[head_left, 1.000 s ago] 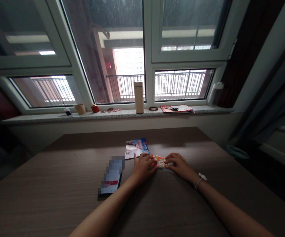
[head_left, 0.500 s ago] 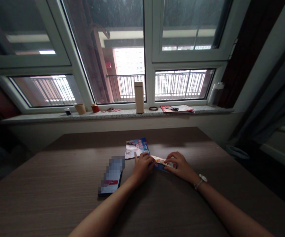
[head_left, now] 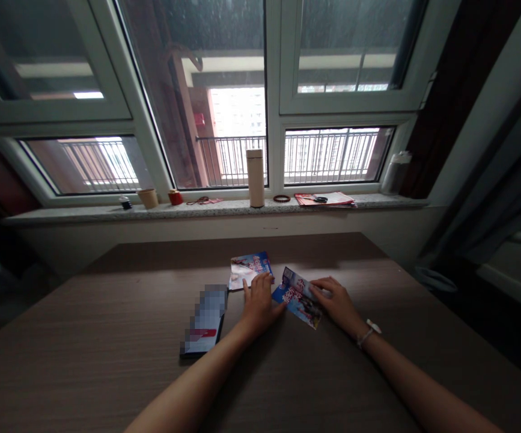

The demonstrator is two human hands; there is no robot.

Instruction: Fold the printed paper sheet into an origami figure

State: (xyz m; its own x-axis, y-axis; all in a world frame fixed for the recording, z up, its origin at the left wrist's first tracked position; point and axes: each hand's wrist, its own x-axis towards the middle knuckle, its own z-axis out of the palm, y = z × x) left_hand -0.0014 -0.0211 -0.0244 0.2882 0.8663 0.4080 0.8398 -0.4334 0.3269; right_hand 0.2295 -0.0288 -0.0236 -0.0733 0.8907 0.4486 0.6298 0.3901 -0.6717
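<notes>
A small colourful printed paper (head_left: 297, 296), blue and pink, lies unfolded on the brown table (head_left: 107, 349) between my hands. My left hand (head_left: 257, 305) rests at the paper's left corner, fingers curled, thumb touching the paper's edge. My right hand (head_left: 338, 300) holds the paper's right edge with its fingertips pressed on it. A second printed paper (head_left: 247, 268) lies flat just beyond my left hand. A phone (head_left: 206, 322) lies to the left of my left hand.
A stone window sill (head_left: 84, 213) runs behind the table, carrying a tall beige flask (head_left: 255, 178), a paper cup (head_left: 148, 198), a small red pot (head_left: 175, 197), a bracelet (head_left: 280, 198) and red papers with scissors (head_left: 323, 198). A curtain (head_left: 490, 198) hangs at the right.
The paper was a folded strip pinched between both hands; it now lies opened out, showing its blue and pink face. My right hand slid slightly right.
</notes>
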